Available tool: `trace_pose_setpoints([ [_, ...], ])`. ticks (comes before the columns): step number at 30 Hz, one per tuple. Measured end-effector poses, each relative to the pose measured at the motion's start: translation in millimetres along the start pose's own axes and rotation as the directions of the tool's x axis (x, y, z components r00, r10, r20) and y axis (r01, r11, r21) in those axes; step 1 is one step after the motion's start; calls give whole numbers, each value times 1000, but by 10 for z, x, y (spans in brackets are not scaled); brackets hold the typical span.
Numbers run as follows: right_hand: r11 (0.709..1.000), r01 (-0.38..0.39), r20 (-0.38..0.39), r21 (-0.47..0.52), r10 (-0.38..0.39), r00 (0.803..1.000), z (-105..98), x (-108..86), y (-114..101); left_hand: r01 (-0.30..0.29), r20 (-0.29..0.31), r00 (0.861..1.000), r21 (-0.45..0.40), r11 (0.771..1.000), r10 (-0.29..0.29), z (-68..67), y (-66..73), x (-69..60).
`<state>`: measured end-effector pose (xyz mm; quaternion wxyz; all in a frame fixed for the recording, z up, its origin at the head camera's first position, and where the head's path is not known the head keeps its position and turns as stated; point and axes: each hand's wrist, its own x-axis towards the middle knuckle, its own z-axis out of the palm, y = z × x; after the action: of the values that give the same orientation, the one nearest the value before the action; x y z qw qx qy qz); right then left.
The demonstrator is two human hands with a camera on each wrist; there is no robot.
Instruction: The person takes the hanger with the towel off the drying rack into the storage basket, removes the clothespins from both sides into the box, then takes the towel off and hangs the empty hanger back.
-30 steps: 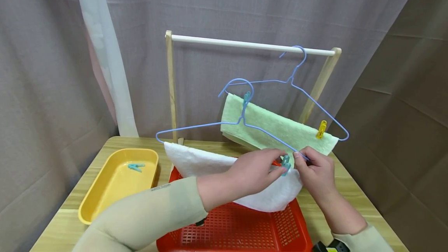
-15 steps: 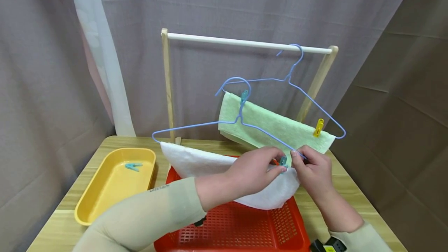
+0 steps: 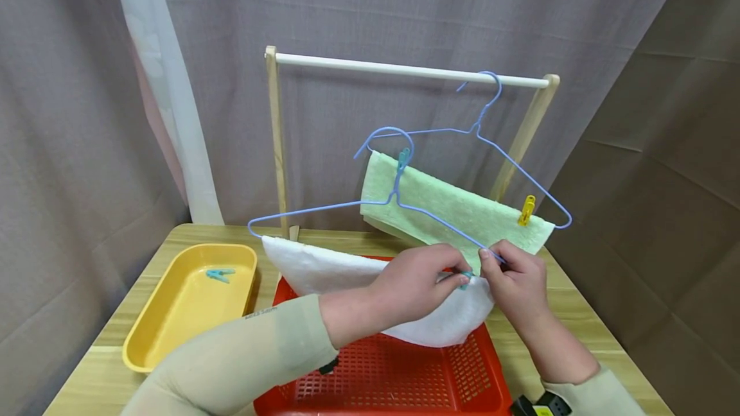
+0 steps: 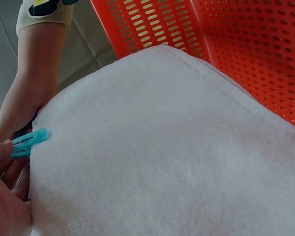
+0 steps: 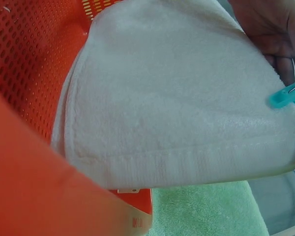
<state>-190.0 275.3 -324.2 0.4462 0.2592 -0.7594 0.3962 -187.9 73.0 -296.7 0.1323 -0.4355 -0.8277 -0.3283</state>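
My left hand (image 3: 413, 278) pinches a teal clothespin (image 4: 32, 141) between thumb and fingers. The clothespin's jaws sit over the top edge of a white towel (image 4: 152, 142), near its right end. That towel hangs folded over the lower bar of a blue wire hanger (image 3: 324, 208), above the red basket. With my right hand (image 3: 517, 284) I grip the hanger at its right end, close to the clothespin. In the right wrist view, the clothespin's tip (image 5: 280, 100) lies against the towel's face. The hanger's right corner is hidden by my right hand.
Below the towel stands a red perforated basket (image 3: 376, 371). To its left is a yellow tray (image 3: 132, 355) with another teal clothespin (image 3: 220, 275). Behind, a rack (image 3: 405, 69) bears a second blue hanger (image 3: 520, 169) with a green towel (image 3: 457, 201), a yellow clothespin (image 3: 527, 210) and a teal one (image 3: 403, 159).
My left hand has lowered the teal clothespin from above the towel's edge onto it, and the fingers now cover more of it. My right hand keeps its grip on the hanger.
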Motion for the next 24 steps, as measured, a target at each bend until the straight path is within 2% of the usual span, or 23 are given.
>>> trace_pose_setpoints([
  [6, 1000, -1, 4, -19, 1, 1000, -14, 0, -4, -7, -16, 1000, -2, 1000, 7, -15, 10, 2],
  [15, 1000, -14, 15, -28, 14, 1000, -13, 30, -75, 40, -18, 999, -73, 997, -41, -44, -1, -21],
  [24, 999, -10, 11, -48, 11, 1000, 4, 32, -59, 19, -78, 996, -144, 989, -30, -63, -33, -74],
])
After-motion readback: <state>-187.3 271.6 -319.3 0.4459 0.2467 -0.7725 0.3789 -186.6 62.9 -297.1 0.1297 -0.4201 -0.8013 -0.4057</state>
